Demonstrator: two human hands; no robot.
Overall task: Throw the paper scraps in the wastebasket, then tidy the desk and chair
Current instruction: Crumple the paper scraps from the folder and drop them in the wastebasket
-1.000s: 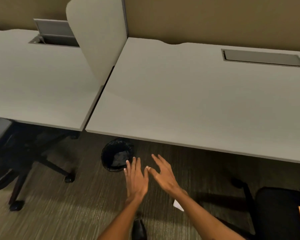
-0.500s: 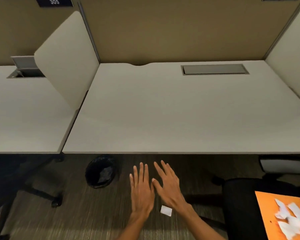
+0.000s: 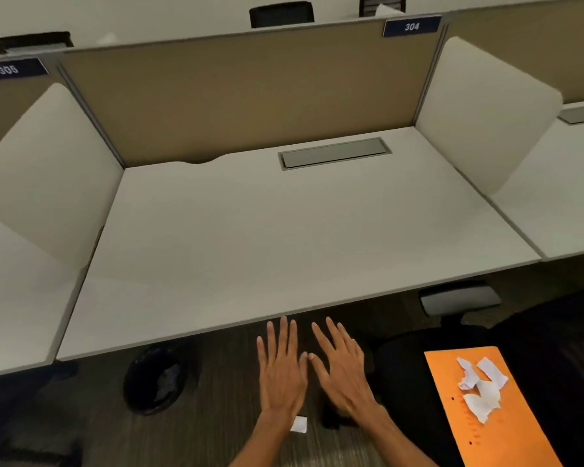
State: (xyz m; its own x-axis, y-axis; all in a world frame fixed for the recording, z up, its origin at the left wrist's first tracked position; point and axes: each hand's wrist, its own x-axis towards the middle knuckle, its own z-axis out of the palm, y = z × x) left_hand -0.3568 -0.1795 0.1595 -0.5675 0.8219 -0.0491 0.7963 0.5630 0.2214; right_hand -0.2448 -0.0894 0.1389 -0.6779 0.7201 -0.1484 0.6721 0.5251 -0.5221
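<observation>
though both spread hands (image 3: 312,369) empty, paper scraps (image 3: 481,389) right, wastebasket (image 3: 155,379) left

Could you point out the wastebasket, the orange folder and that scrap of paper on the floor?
wastebasket (image 3: 154,379): head view, dark liner inside.
orange folder (image 3: 506,436): head view, bare lower cover.
floor scrap (image 3: 299,425): head view, its middle.

Torn white paper scraps (image 3: 479,389) lie heaped on an orange folder (image 3: 493,429) on the black chair (image 3: 402,365). One scrap (image 3: 299,424) lies on the carpet. A black wastebasket (image 3: 155,379) stands under the white desk (image 3: 284,237).
</observation>
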